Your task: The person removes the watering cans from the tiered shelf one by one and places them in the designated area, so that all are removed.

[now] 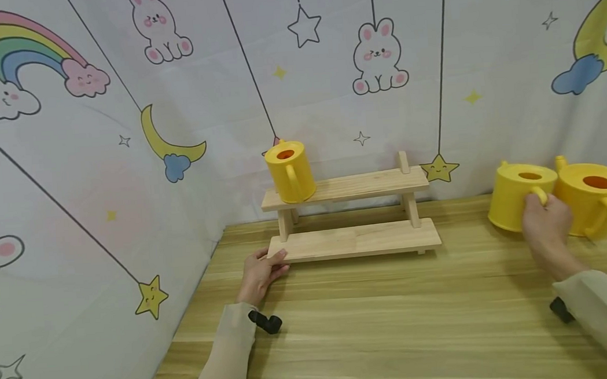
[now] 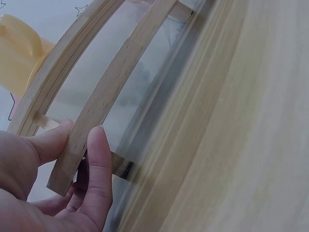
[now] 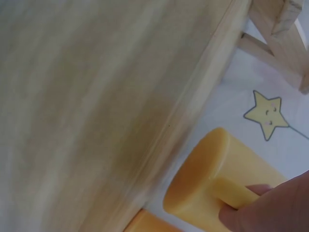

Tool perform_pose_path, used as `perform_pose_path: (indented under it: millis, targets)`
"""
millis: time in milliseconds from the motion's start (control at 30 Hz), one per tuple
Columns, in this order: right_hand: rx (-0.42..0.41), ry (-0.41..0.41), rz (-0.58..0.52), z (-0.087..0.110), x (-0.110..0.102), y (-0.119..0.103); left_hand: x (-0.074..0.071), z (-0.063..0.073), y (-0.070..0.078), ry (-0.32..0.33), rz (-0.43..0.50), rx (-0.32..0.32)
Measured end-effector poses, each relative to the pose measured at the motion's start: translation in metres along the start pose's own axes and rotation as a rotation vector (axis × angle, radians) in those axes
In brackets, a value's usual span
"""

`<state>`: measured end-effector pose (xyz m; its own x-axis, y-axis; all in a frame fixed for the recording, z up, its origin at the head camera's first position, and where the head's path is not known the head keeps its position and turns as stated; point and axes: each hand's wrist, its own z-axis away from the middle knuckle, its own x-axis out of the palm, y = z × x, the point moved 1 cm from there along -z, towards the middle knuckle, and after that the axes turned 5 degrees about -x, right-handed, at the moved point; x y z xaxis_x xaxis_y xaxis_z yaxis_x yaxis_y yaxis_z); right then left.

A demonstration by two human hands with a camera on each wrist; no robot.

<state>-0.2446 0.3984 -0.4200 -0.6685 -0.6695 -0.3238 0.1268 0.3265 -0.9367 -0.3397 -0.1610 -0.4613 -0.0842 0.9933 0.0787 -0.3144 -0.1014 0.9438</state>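
A two-tier wooden shelf (image 1: 353,241) stands against the back wall. My left hand (image 1: 260,274) pinches the left end of its lower board, with the board (image 2: 91,118) between thumb and fingers in the left wrist view. One yellow watering can (image 1: 293,175) sits on the left of the upper board. At the right, my right hand (image 1: 547,221) grips the handle of a second yellow watering can (image 1: 510,200). The underside of that can (image 3: 195,171) shows in the right wrist view. Right beside it is a third yellow watering can (image 1: 578,207).
The wood-grain table (image 1: 395,317) stretches in front of the shelf. A white cloth wall (image 1: 325,113) with printed rabbits, stars and moons rises behind it and along the left side. A short wooden peg (image 1: 403,163) stands up at the upper board's right end.
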Motion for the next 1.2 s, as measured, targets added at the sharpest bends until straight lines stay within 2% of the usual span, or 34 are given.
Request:
perform_pose_path:
  millis: [333,633,800,1000,1200]
  targets:
    - [0.02,-0.017,0.022,-0.001,-0.002,0.003,0.0,0.0,0.0,0.0,0.004,0.001]
    - [0.058,-0.112,-0.005,-0.001,-0.009,0.006,0.0,-0.002,-0.001,0.012,-0.002,0.0]
    - [0.088,-0.167,0.03,0.002,-0.015,0.007,0.0,-0.001,-0.001,0.006,0.0,0.003]
    - [0.09,-0.206,0.081,0.002,-0.02,0.011,-0.001,-0.001,-0.001,0.002,0.006,0.004]
    - [0.075,-0.231,0.064,0.003,-0.021,0.014,-0.002,0.0,-0.001,-0.014,0.012,0.008]
